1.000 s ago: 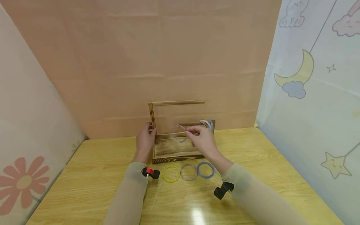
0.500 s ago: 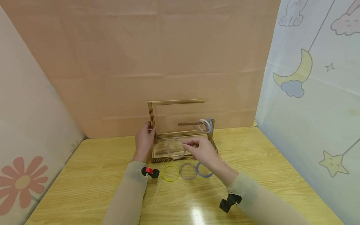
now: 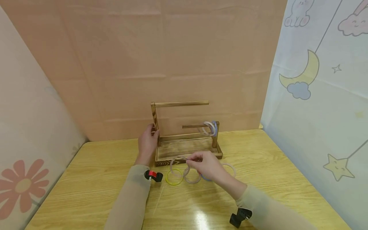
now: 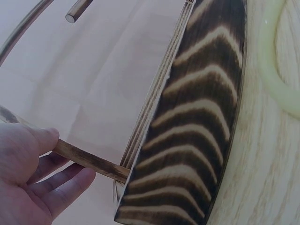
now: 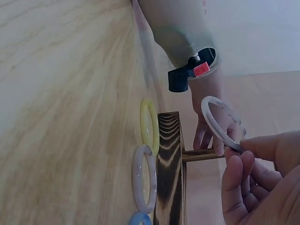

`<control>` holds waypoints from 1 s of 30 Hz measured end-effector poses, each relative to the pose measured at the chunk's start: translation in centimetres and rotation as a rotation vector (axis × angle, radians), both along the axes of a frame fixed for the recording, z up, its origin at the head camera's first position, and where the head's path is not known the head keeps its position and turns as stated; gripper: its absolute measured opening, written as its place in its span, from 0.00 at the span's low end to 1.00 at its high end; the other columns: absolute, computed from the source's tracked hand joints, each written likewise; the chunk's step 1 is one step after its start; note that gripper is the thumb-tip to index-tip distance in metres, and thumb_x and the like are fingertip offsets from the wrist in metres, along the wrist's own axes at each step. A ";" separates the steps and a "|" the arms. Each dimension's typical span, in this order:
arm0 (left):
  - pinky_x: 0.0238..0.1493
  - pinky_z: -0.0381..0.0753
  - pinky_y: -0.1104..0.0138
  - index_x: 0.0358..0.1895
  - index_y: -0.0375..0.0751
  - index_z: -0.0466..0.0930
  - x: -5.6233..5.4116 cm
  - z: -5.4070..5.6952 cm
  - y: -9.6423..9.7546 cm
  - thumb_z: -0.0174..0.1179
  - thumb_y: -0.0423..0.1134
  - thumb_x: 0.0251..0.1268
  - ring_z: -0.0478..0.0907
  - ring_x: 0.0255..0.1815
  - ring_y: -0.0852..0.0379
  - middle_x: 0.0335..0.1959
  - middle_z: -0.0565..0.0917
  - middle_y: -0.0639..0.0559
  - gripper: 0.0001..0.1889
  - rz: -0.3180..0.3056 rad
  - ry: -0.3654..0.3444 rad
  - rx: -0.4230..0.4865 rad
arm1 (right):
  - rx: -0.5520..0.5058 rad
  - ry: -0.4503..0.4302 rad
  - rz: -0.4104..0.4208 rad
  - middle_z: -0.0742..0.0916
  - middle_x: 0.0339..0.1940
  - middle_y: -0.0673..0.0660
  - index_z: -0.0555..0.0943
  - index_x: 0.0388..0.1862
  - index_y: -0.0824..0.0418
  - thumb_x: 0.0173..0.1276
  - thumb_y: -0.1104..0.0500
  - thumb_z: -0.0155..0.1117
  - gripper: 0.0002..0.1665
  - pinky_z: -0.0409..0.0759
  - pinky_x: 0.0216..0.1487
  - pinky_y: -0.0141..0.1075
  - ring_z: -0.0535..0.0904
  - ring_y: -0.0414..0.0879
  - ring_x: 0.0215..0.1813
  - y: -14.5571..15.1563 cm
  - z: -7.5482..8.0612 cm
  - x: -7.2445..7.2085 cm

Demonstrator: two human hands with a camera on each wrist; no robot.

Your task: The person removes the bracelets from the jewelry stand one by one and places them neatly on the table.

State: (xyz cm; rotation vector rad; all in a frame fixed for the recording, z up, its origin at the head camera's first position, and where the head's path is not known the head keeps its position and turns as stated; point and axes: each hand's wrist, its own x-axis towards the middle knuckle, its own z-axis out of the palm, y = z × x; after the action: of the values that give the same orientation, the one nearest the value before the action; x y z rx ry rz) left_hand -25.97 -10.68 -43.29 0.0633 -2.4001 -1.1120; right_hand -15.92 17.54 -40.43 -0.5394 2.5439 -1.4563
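My left hand (image 3: 147, 144) grips the left post (image 3: 155, 117) of a wooden bangle stand (image 3: 164, 163); in the left wrist view, thumb and fingers (image 4: 68, 190) lie on either side of that post. A translucent pale bangle (image 5: 207, 115) is pinched at its edge by the thumb and fingers of my right hand (image 3: 207, 164). It hangs raised before the stand's front edge, overlapping the yellow bangle (image 3: 173, 184) in the head view. Beside the yellow one lie a pale purplish bangle (image 3: 192, 183) and a blue bangle (image 3: 206, 179), the latter mostly hidden by my right hand.
A clear bangle (image 3: 234, 171) rests on the table (image 3: 276, 182) right of my right wrist. The lower bar (image 3: 191, 126) carries several bangles near the right post, among them a white bangle (image 3: 207, 122) and a blue one. Above it runs the bare upper bar (image 3: 181, 104).
My right hand has brought the pale bangle down and toward me, from in front of the lower bar to over the row on the table. The left hand keeps its grip on the post.
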 end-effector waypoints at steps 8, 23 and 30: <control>0.58 0.87 0.43 0.72 0.35 0.79 0.1 0.0 0.1 0.64 0.39 0.85 0.89 0.57 0.37 0.61 0.88 0.37 0.21 0.001 0.014 -0.005 | 0.019 -0.014 0.055 0.90 0.37 0.50 0.94 0.47 0.55 0.80 0.52 0.73 0.09 0.72 0.22 0.36 0.78 0.48 0.20 0.1 -1.0 0.7; 0.57 0.87 0.43 0.72 0.34 0.79 0.1 0.0 -0.1 0.64 0.39 0.85 0.89 0.57 0.36 0.60 0.88 0.36 0.21 -0.007 0.019 -0.004 | 0.029 -0.078 0.124 0.91 0.42 0.47 0.94 0.47 0.57 0.78 0.52 0.75 0.10 0.72 0.22 0.32 0.74 0.39 0.20 -0.1 -2.6 2.1; 0.57 0.88 0.43 0.73 0.34 0.78 0.2 -0.1 -0.1 0.64 0.39 0.85 0.89 0.57 0.37 0.61 0.88 0.36 0.21 -0.006 0.009 0.001 | 0.060 -0.088 0.173 0.89 0.36 0.49 0.94 0.44 0.58 0.79 0.56 0.74 0.07 0.71 0.24 0.31 0.74 0.39 0.23 -0.3 -3.3 2.5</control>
State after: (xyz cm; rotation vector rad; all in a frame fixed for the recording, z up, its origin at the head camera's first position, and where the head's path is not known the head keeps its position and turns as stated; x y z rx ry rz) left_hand -25.82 -10.76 -43.34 0.0512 -2.3933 -1.1139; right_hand -13.41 17.23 -43.74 -0.6529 2.3983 -1.3105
